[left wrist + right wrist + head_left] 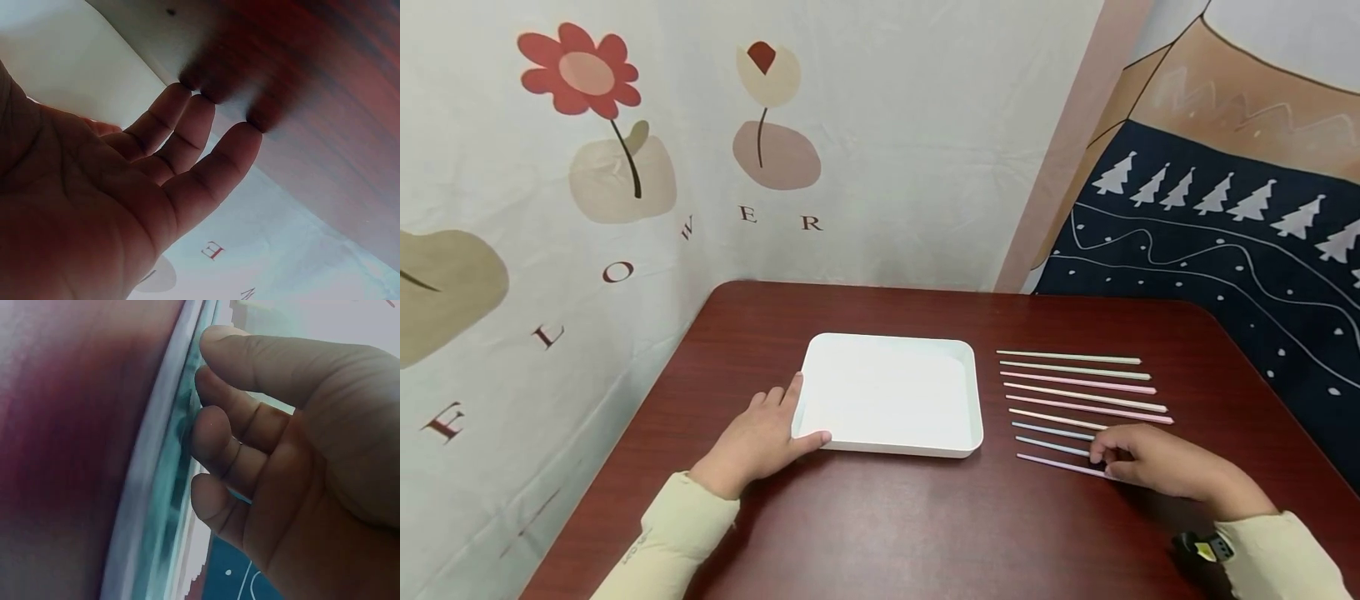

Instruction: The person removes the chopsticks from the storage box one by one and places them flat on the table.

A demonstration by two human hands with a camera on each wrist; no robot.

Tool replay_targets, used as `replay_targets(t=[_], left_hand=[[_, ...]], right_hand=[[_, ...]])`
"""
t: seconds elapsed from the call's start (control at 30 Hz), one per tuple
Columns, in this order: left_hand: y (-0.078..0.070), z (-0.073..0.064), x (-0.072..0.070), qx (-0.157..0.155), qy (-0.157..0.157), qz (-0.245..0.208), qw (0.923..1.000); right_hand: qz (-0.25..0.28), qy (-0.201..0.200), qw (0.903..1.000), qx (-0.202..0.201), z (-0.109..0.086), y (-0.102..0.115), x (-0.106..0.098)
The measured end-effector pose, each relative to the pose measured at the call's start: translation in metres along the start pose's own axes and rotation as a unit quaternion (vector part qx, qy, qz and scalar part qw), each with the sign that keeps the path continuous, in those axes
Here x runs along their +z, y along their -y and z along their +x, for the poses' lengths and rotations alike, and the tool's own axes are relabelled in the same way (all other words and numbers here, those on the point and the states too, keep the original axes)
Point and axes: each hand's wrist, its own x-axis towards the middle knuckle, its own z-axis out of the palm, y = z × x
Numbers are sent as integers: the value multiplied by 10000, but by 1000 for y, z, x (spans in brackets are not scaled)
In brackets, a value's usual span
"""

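Note:
My left hand (763,437) rests at the left front corner of a shallow white tray (887,392), its thumb on the front rim and a finger along the left side. Its fingers are fairly straight in the left wrist view. To the tray's right lie several pastel chopsticks (1075,369) in a row. Over the thick ends of the nearest ones, a purple chopstick (1060,465) and two blue chopsticks (1048,430), is my right hand (1165,462). Its fingers bend loosely beside the purple chopstick (140,462) in the right wrist view; nothing shows between thumb and fingers.
The dark red wooden table (917,525) carries the tray and chopsticks. Behind it hangs a pale cloth (917,150) with flower prints. A dark blue printed cloth (1195,242) hangs at the right. A small black device (1206,547) is at the right wrist.

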Motion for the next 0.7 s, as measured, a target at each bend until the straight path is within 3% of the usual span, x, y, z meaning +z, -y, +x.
replay_targets(t=[0.2, 0.37, 0.57, 0.7], left_hand=[[2, -2, 0, 47, 71, -21, 10000], [5, -2, -6, 37, 170, -228, 9996], [15, -5, -14, 162, -257, -414, 9987], [22, -5, -20, 408, -686, -140, 9967]], right_hand=[[-448, -624, 9970, 89, -2, 2, -11], [-1261, -1490, 9796, 469, 0, 0, -20], [-1704, -2108, 9611, 535, 2, -7, -19], [-1943, -2326, 9512, 587, 4, -8, -16]])
